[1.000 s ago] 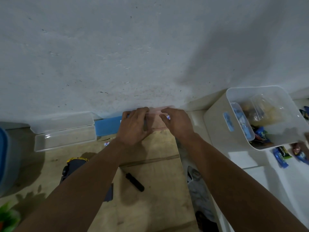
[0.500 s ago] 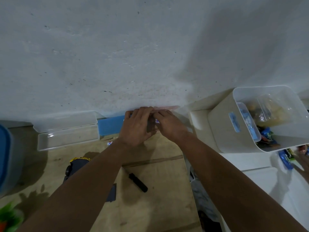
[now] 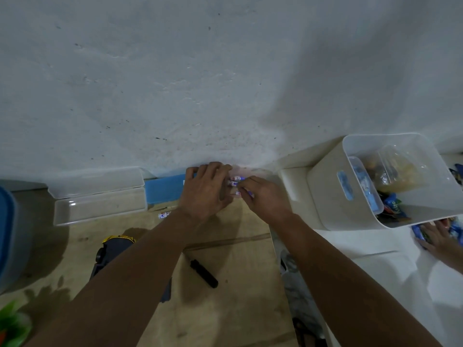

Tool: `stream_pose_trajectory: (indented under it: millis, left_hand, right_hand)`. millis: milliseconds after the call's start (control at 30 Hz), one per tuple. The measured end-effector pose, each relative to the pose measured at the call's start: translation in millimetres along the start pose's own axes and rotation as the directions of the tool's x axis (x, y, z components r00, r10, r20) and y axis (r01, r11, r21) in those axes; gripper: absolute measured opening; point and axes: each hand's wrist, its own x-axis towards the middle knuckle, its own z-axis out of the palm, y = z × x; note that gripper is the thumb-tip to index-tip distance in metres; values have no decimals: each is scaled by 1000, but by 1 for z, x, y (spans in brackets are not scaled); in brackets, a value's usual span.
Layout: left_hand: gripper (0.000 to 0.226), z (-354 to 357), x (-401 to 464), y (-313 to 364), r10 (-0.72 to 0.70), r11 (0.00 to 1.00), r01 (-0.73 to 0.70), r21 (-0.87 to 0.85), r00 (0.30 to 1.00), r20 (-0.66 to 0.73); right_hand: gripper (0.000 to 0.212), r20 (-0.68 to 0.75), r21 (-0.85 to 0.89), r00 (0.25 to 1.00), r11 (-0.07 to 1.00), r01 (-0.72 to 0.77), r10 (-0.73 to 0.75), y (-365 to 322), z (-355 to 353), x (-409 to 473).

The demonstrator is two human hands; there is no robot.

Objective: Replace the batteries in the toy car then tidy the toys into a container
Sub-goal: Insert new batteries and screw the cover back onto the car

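Note:
Against the wall, my left hand (image 3: 205, 190) holds down a pinkish battery pack, which it mostly hides. Several white-and-purple batteries (image 3: 236, 182) show between my hands. My right hand (image 3: 264, 200) pinches one of them at its fingertips. One loose battery (image 3: 164, 214) lies on the wooden board to the left. The dark toy car (image 3: 110, 250) with yellow trim sits under my left forearm, partly hidden. A black-handled screwdriver (image 3: 203, 273) lies between my arms.
An open clear plastic container (image 3: 100, 204) and a blue box (image 3: 164, 192) stand by the wall at left. A white bin (image 3: 333, 196) holding snack packets is at right, with another person's hand (image 3: 437, 237) beside it. A blue tub (image 3: 8, 234) is at far left.
My hands have parted slightly over the pack, so the batteries now show between them. My right hand's fingers have closed on one battery. The view shifted a little left.

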Motion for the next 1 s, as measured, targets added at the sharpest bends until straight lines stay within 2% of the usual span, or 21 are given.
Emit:
stream_pose_trajectory:
  millis: [167, 233, 300, 533, 767, 1000]
  left_hand:
    - [71, 2, 0, 3, 41, 999, -41, 13, 999, 3]
    - [66, 2, 2, 6, 45, 999, -45, 28, 999, 17]
    - [60, 1, 2, 8, 48, 998, -49, 50, 998, 32]
    - [43, 0, -1, 8, 92, 982, -106, 153, 991, 99]
    - [37, -2, -1, 3, 110, 974, -121, 190, 992, 69]
    - [36, -5, -4, 7, 69, 981, -89, 173, 990, 119]
  right_hand:
    - [27, -50, 194, 977, 961, -196, 209, 0, -7, -7]
    - [31, -72, 173, 965, 956, -239, 254, 0, -8, -8]
    - [27, -94, 112, 957, 958, -265, 275, 3, -7, -10]
    - [22, 20, -57, 985, 984, -169, 170, 5, 9, -23]
    - [33, 103, -18, 990, 996, -93, 94, 2, 18, -17]
    - [45, 138, 37, 988, 997, -70, 64, 8, 17, -12]
